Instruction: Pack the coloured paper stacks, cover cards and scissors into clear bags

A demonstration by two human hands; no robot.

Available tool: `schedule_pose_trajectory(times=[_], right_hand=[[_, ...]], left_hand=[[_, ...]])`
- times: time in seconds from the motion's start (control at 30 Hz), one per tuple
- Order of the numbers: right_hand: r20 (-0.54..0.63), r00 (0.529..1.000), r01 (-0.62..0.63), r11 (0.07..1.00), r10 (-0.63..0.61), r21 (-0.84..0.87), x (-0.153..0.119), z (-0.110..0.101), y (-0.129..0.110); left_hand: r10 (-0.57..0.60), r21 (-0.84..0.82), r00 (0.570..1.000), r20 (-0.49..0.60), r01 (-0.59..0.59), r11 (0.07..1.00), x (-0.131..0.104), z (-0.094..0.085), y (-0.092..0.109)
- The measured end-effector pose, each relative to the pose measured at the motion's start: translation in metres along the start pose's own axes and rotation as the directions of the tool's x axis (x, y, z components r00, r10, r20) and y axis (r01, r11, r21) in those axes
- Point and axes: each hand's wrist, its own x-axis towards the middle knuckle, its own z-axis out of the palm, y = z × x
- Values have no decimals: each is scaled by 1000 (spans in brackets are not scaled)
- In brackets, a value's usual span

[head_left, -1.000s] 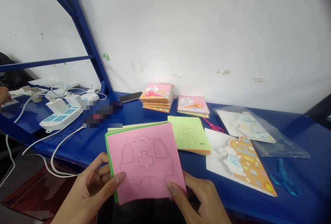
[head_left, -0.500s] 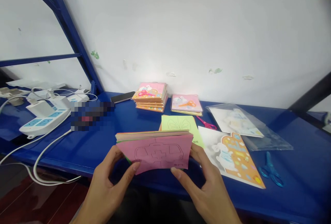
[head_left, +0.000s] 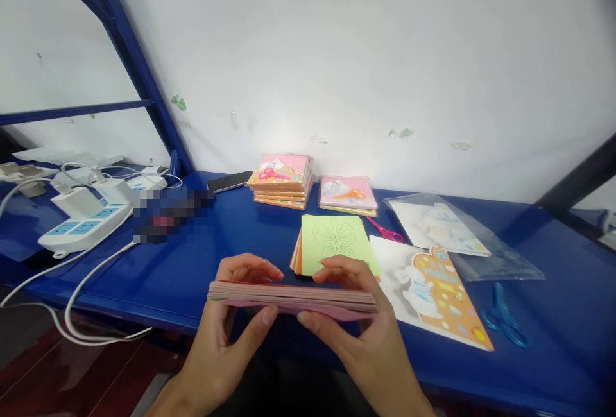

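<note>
Between my hands is a stack of paper sheets (head_left: 293,295), seen edge-on, with pink paper on the side facing me. My left hand (head_left: 226,333) grips its left end, thumb on the near face and fingers behind. At the right end my right hand (head_left: 363,333) holds it in the same way. Just beyond lies a second pile of coloured sheets (head_left: 334,237), topped by a yellow-green one with a butterfly drawing. To its right rests an orange and white card cover (head_left: 433,295) with a rabbit picture.
Packaged craft sets (head_left: 282,179) and a smaller pile (head_left: 347,194) stand by the wall. Pink scissors (head_left: 387,231), blue scissors (head_left: 504,317) and a clear plastic sleeve (head_left: 500,263) lie rightward. A power strip (head_left: 86,224) with cables and a black phone (head_left: 230,181) are leftward.
The stack has tipped from showing its pink front with a car drawing to showing its edge, and sits a little lower. My fingers now show behind it. More of the butterfly pile is visible.
</note>
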Motion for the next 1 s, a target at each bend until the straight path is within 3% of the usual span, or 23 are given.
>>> schedule_pose_trajectory(times=[0.17,0.4,0.5,0.6,0.73,0.83,0.9,1.0], right_hand=[[-92,996,-6,1000,7,11,7,0,-4],[-1,996,-92,989,93,113,6,17,0],[46,992,-113,994,113,-15,3,9,-4],[109,990,-47,933,92,-357,-7,-22,-17],[98,992,126,675,-79,-727,-24,-88,-21],[20,988,85,441,-150,-893,-36,-140,4],[-39,993,-2,306,-115,-952,-46,-167,28],[-87,993,-69,210,-75,-975,-59,-188,56]], left_hand=[[12,11,999,-40,-12,1000,-2,2,1],[7,-82,998,-66,-12,997,-1,11,-8],[-84,-140,993,-89,71,988,3,14,-6],[-201,-158,971,-131,180,971,6,17,-1],[-200,-86,968,-150,189,978,7,17,2],[-185,-14,968,-167,186,982,9,14,1],[-170,5,970,-175,173,985,10,14,0],[-189,-23,958,-217,189,982,12,15,2]])
